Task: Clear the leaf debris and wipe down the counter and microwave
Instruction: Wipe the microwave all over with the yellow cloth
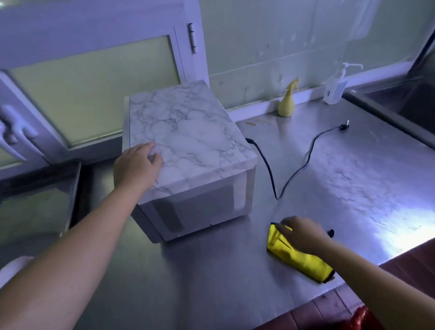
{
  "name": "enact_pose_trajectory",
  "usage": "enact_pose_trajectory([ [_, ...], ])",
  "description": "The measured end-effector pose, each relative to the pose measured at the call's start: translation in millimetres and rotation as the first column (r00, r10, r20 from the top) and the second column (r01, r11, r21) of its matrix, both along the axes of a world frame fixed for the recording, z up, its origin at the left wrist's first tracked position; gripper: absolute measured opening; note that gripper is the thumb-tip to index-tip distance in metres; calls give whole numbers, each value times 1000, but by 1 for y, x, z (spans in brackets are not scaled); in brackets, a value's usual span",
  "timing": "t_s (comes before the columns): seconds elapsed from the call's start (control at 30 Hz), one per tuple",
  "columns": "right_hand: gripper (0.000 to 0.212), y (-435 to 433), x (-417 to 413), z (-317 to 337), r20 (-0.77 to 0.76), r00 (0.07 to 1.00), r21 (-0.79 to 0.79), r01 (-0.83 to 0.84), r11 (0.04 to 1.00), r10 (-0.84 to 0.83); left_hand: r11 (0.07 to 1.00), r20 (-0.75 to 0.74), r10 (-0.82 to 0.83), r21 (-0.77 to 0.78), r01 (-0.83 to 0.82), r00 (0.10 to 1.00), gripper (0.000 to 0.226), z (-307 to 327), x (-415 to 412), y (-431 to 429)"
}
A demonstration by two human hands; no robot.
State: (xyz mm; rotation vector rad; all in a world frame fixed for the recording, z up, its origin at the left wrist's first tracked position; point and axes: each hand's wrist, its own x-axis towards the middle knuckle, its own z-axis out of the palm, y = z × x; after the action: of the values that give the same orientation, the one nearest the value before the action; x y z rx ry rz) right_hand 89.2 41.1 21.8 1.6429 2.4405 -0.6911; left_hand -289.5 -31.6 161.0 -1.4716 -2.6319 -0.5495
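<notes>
A microwave [191,143] with a marble-patterned top stands on the steel counter [347,180], turned at an angle. My left hand [135,165] rests on its near left top edge, fingers lightly bent on the surface. My right hand [302,233] presses flat on a folded yellow cloth [298,258] that lies on the counter in front of the microwave's right corner. Small orange-brown bits of debris [250,123] lie near the back wall.
The microwave's black cord [295,172] snakes loose across the counter to an unplugged plug [344,127]. A yellow spray bottle [287,103] and a clear pump dispenser [336,89] stand by the back wall. A sink [411,106] is at right, a window door at left.
</notes>
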Motion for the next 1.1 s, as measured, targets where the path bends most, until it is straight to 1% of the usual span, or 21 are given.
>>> enact_pose_trajectory([
  [0.03,36,6,-12,23,-168,984,20,68,997,-64,1000,-4,6,-1,-6,1000,46,0,1,0],
  [0.07,36,12,-25,46,-314,945,54,118,992,-95,1000,-5,10,2,-10,1000,46,1,1,0],
  [0.1,36,17,-38,68,-427,900,114,149,982,-86,1000,-2,16,8,-16,1000,46,1,1,-1],
  [0.17,36,29,-64,107,-576,817,236,187,953,-17,998,15,38,42,-39,999,45,0,2,-1],
  [0.2,32,36,-78,120,-616,788,280,188,941,26,996,28,53,70,-55,998,43,0,1,-2],
  [0.23,30,44,-91,129,-625,778,311,173,935,63,993,43,62,101,-66,997,40,-2,2,-3],
  [0.27,34,53,-105,135,-600,794,337,138,931,99,988,59,69,131,-76,996,37,-3,2,-4],
  [0.3,44,62,-121,138,-543,830,355,89,930,128,984,80,77,156,-89,994,35,-3,1,-5],
  [0.37,60,75,-148,137,-374,917,370,10,929,139,978,136,88,175,-111,987,37,-6,0,-10],
  [0.4,65,80,-160,134,-300,945,367,-9,930,128,979,145,84,173,-108,986,39,-8,0,-12],
  [0.47,72,89,-178,126,-210,974,334,-13,943,87,990,91,54,122,-65,994,45,-14,-1,-16],
  [0.53,77,96,-186,120,-217,976,281,61,958,1,999,7,-1,50,1,1000,51,-19,-4,-19],
  [0.57,78,99,-188,118,-217,976,280,91,956,-29,999,-16,-30,27,30,999,54,-21,-5,-21],
  [0.67,78,104,-192,119,-157,986,345,104,933,-52,996,-90,-82,22,85,993,62,-20,-3,-26],
  [0.73,73,105,-193,119,-183,980,347,143,927,-83,995,-143,-89,25,93,986,62,-20,2,-29],
  [0.8,74,104,-194,119,-199,974,351,174,920,-108,994,-156,-95,33,101,983,61,-21,4,-30],
  [0.9,77,102,-192,118,-150,983,383,158,910,-108,990,-163,-126,34,134,979,61,-22,3,-33],
  [1.03,71,100,-192,120,-148,981,360,175,916,-129,985,-149,-155,53,165,977,57,-21,3,-34],
  [1.1,71,97,-193,121,-107,985,374,165,913,-135,981,-138,-172,70,183,975,54,-22,1,-36],
])
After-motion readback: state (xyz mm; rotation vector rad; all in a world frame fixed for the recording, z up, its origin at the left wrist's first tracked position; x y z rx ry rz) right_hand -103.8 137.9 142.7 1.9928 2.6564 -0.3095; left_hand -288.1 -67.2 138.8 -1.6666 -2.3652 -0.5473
